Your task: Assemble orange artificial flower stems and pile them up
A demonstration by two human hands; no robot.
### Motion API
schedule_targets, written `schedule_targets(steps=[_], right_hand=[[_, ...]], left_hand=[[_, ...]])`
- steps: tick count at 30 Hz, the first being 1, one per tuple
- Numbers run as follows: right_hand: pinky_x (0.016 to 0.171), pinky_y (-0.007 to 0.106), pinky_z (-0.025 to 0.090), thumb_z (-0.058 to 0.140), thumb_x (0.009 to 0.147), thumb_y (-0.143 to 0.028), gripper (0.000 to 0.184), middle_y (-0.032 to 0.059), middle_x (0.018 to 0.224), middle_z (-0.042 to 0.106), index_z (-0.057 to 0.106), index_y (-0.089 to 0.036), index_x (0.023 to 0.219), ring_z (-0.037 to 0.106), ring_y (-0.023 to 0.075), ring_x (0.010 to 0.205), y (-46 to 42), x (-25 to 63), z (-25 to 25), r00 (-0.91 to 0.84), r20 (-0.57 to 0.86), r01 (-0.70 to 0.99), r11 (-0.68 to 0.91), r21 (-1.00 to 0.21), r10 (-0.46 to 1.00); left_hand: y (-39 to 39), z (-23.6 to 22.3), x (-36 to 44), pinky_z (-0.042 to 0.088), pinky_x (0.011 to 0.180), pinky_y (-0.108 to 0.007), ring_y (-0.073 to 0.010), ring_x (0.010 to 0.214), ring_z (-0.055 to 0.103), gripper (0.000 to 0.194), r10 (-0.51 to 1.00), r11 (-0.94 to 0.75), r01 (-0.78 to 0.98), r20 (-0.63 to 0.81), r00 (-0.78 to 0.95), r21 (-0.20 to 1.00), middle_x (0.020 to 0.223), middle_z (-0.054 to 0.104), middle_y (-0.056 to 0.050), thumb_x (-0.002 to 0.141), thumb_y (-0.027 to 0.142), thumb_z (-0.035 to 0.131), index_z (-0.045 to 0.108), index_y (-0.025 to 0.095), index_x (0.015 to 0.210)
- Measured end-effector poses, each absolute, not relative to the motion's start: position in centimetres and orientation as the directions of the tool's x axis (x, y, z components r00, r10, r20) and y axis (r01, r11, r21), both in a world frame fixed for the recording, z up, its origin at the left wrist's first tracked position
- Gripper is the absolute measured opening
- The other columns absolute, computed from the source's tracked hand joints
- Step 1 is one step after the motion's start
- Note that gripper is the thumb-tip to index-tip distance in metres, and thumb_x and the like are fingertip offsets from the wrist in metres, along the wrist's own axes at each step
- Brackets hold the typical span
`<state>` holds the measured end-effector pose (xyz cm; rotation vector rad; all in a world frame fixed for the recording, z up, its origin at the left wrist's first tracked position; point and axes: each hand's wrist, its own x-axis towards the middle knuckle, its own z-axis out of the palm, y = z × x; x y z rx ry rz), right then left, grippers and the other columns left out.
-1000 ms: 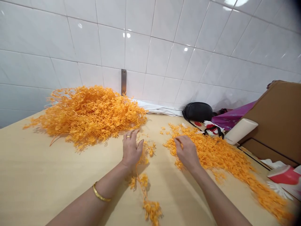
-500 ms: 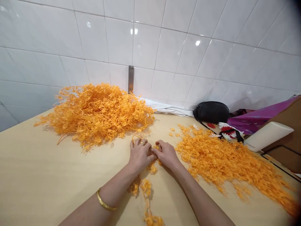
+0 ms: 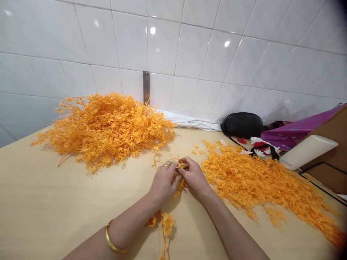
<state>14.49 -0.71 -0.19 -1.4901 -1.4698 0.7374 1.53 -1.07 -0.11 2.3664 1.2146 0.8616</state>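
Observation:
My left hand [image 3: 164, 181] and my right hand [image 3: 193, 174] meet low over the middle of the table, fingertips pinched together on a strand of orange artificial flowers [image 3: 167, 224]. Small orange blossoms show between the fingers and under the palms. From there the strand trails down the table toward me, past my left wrist. The exact spot each hand grips is partly covered by the fingers. To the right of my right hand spreads a flat heap of loose orange blossoms [image 3: 244, 177]. Beyond my left hand lies a tall tangled pile of orange flower stems [image 3: 114, 130].
A black bag [image 3: 242, 127] sits near the tiled wall [image 3: 130, 39], with red and white flowers [image 3: 261, 148] before it. A cream bottle [image 3: 309, 151] leans by a brown board [image 3: 325, 151] and purple sheet [image 3: 298, 131]. White cloth [image 3: 192, 122] runs along the wall.
My left hand has shifted slightly right, so its fingertips now meet those of my right hand. Some blossoms have come up between the fingers. The view has shifted a little.

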Motion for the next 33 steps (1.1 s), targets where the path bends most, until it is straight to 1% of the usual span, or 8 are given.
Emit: schedule_targets(steps=[3,6,11,19,21,25,28,33], right_hand=[[0.051,0.022,0.034,0.052,0.066,-0.023,0.006,-0.0023,0.059,0.051,0.052,-0.017,0.065,0.046,0.0112,0.055,-1.0,14.7,0.7,0.135,0.205,0.485,0.115,-0.867,0.969],[0.056,0.022,0.034,0.055,0.064,-0.024,0.010,-0.0008,0.067,0.049,0.050,-0.018,0.058,0.045,0.0121,0.062,-1.2,15.1,1.2,0.202,0.339,0.620,0.148,-0.771,0.919],[0.049,0.022,0.026,0.054,0.068,-0.032,0.030,-0.0054,0.052,0.034,0.033,-0.019,0.051,0.033,0.0100,0.051,-1.1,14.8,0.8,0.289,0.431,0.703,0.117,-0.702,0.855],[0.048,0.026,0.027,0.043,0.075,-0.037,0.021,-0.0022,0.053,0.042,0.039,-0.021,0.064,0.038,0.0129,0.049,-1.2,19.7,3.3,0.666,0.609,0.684,-0.027,-0.729,0.431],[0.047,0.026,0.028,0.044,0.075,-0.036,0.017,-0.0023,0.053,0.043,0.045,-0.019,0.073,0.040,0.0131,0.047,-2.0,22.7,4.2,0.676,0.599,0.673,-0.031,-0.739,0.429],[0.043,0.024,0.029,0.049,0.071,-0.040,0.023,-0.0052,0.049,0.041,0.049,-0.018,0.077,0.038,0.0108,0.042,-4.2,26.0,5.0,0.683,0.484,0.557,0.040,-0.830,0.547],[0.039,0.021,0.027,0.059,0.063,-0.045,0.030,-0.0075,0.045,0.037,0.048,-0.018,0.068,0.034,0.0074,0.038,-5.1,24.2,4.6,0.629,0.271,0.300,0.094,-0.949,0.729],[0.034,0.017,0.024,0.068,0.054,-0.048,0.040,-0.0101,0.039,0.033,0.041,-0.019,0.059,0.029,0.0036,0.033,-4.4,17.4,2.7,0.348,-0.109,-0.066,-0.091,-0.994,0.931]], left_hand=[[-0.7,-0.3,1.5,0.037,0.068,-0.029,-0.0175,0.075,0.050,0.030,0.852,-0.520,0.620,0.312,0.420,0.587,0.088,0.056,-0.006,0.075,0.025,0.044,0.049,0.017,0.104],[-0.4,-0.3,1.3,0.033,0.062,-0.026,-0.0155,0.066,0.048,0.015,0.825,-0.555,0.614,0.279,0.491,0.561,0.066,0.055,-0.002,0.076,0.024,0.042,0.056,0.018,0.076],[0.1,-0.2,1.5,0.028,0.054,-0.022,-0.0106,0.054,0.042,0.022,0.822,-0.541,0.507,0.293,0.489,0.672,0.051,0.044,0.002,0.074,0.018,0.039,0.049,0.016,0.053],[0.3,-0.9,1.2,0.027,0.049,-0.021,-0.0091,0.048,0.038,0.022,0.905,-0.397,0.392,0.283,0.319,0.830,0.047,0.040,0.003,0.072,0.024,0.040,0.045,0.017,0.052],[0.6,-1.0,0.9,0.027,0.048,-0.021,-0.0090,0.046,0.037,0.021,0.937,-0.333,0.380,0.257,0.236,0.863,0.047,0.039,0.004,0.073,0.027,0.041,0.046,0.017,0.055],[0.8,-1.0,0.9,0.026,0.047,-0.021,-0.0092,0.047,0.036,0.024,0.936,-0.334,0.351,0.267,0.228,0.875,0.047,0.037,0.004,0.073,0.035,0.042,0.046,0.018,0.056],[0.5,-0.9,1.0,0.026,0.048,-0.021,-0.0094,0.048,0.036,0.026,0.928,-0.350,0.350,0.271,0.253,0.869,0.047,0.037,0.004,0.074,0.037,0.041,0.047,0.017,0.057],[0.0,-0.9,0.9,0.026,0.049,-0.021,-0.0096,0.048,0.037,0.026,0.911,-0.394,0.385,0.297,0.287,0.835,0.046,0.038,0.004,0.075,0.036,0.041,0.049,0.017,0.058]])
